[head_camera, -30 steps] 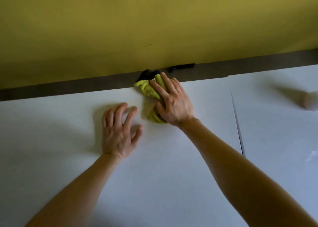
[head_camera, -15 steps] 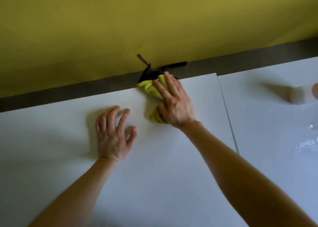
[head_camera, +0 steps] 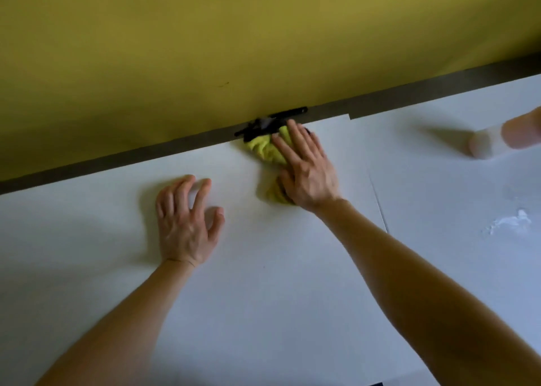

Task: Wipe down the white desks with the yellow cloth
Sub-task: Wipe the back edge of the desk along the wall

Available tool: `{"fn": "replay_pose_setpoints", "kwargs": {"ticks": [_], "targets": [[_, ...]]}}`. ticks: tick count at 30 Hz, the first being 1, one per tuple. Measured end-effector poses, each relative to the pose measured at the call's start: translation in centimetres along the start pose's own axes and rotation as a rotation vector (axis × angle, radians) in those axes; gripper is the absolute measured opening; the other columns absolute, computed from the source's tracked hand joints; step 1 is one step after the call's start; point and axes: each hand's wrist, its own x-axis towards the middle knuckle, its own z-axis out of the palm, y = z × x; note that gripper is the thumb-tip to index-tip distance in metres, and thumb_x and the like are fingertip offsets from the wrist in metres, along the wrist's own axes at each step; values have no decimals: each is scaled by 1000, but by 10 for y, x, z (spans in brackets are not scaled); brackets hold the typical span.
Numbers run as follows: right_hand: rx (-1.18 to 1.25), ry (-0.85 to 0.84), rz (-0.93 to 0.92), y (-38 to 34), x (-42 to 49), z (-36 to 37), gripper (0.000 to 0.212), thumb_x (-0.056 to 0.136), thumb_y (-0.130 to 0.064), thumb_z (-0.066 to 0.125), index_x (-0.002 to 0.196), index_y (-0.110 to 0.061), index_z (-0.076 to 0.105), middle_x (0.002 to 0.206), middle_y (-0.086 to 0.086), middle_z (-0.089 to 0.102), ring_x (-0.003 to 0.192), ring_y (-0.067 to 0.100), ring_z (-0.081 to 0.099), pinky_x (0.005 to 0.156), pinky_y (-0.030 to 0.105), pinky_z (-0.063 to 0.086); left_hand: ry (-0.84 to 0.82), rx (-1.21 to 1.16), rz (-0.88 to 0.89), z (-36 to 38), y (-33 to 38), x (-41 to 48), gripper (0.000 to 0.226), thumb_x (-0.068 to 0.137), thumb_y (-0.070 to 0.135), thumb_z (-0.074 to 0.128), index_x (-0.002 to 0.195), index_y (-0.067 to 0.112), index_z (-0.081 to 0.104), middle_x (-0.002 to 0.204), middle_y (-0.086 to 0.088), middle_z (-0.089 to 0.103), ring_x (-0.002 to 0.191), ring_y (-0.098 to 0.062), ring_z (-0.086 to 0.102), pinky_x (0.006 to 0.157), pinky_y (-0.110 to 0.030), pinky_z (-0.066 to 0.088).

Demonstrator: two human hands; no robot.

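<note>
Yellow cloth lies bunched above frame centre, at the far edge of the white desk, pressed under the flat right hand, whose thumb is perhaps tucked beneath. The left hand rests spread alongside. The cloth looks soft, light and crumpling, so it is best palmed from above.

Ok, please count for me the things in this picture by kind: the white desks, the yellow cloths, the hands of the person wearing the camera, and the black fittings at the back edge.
White desks: 2 (left desk, right desk)
Yellow cloth: 1
Wearer's hands: 2 (left hand, right hand)
Black fitting: 1
Total: 6
</note>
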Motion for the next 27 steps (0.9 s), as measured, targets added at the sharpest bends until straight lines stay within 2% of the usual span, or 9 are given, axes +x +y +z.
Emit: {"fn": "replay_pose_setpoints", "kwargs": {"ticks": [3, 6, 9, 12, 15, 17, 19, 21, 27], "targets": [[5, 171, 393, 31, 6, -5, 70, 100, -30, 52, 167, -15, 41, 178, 23, 20, 165, 40, 22, 134, 51, 20, -7, 13, 19, -1, 1, -2, 58, 106, 50, 54, 158, 26, 55, 161, -15, 49, 142, -43, 49, 121, -57, 33], [28, 198, 453, 9, -37, -4, 76, 95, -25, 56, 168, -13, 38, 178, 23, 19, 165, 40, 19, 134, 52, 20, -50, 10, 100, -2, 4, -3, 55, 109, 41, 49, 164, 32, 49, 168, -11, 45, 148, -40, 46, 124, -58, 31], [29, 106, 485, -25, -122, -6, 77, 101, -32, 54, 171, -13, 30, 181, 20, 8, 169, 35, 3, 136, 54, 14, -102, -16, 190, -6, 6, -4, 55, 109, 27, 49, 164, 27, 50, 172, -9, 42, 156, -36, 42, 125, -57, 33], [-21, 44, 524, -29, -145, -9, 78, 103, -41, 50, 172, -12, 27, 180, 23, 1, 168, 38, -2, 135, 57, 12, -123, -115, 219, -14, 28, -5, 54, 109, 37, 52, 160, 20, 55, 171, -10, 43, 157, -35, 41, 123, -59, 35], [-53, 81, 542, -2, -67, -9, 84, 97, -43, 53, 171, -11, 30, 180, 23, 2, 168, 39, 2, 136, 54, 8, -444, -151, 431, -18, 69, -6, 87, 102, 73, 51, 173, 30, 27, 183, -11, 13, 169, -32, 11, 130, -64, 22], [-24, 87, 536, 16, -17, -9, 84, 95, -43, 54, 170, -13, 32, 180, 22, 6, 168, 38, 6, 136, 52, 8, -674, -50, 397, -17, 90, -11, 124, 81, 99, 46, 173, 38, -12, 180, -11, -26, 166, -32, -26, 133, -65, -4], [-3, 85, 531, 26, -4, -8, 82, 96, -41, 54, 171, -15, 31, 181, 20, 7, 168, 36, 8, 136, 49, 7, -805, 73, 360, -14, 100, -10, 153, 63, 105, 55, 162, 37, -39, 166, -13, -51, 155, -35, -48, 128, -66, -20], [46, 90, 524, 25, -37, -8, 83, 95, -36, 53, 171, -14, 29, 181, 19, 6, 168, 34, 5, 137, 48, 5, -912, 130, 342, -16, 103, -7, 166, 57, 103, 66, 155, 33, -49, 157, -16, -61, 147, -38, -57, 126, -68, -23], [51, 76, 600, -12, -193, -18, 85, 93, -33, 52, 172, -13, 28, 181, 20, 4, 169, 36, 1, 135, 58, 13, -1048, 129, 337, -26, 104, 2, 179, 49, 97, 78, 156, 27, -48, 150, -24, -65, 141, -45, -61, 123, -74, -21]]}}
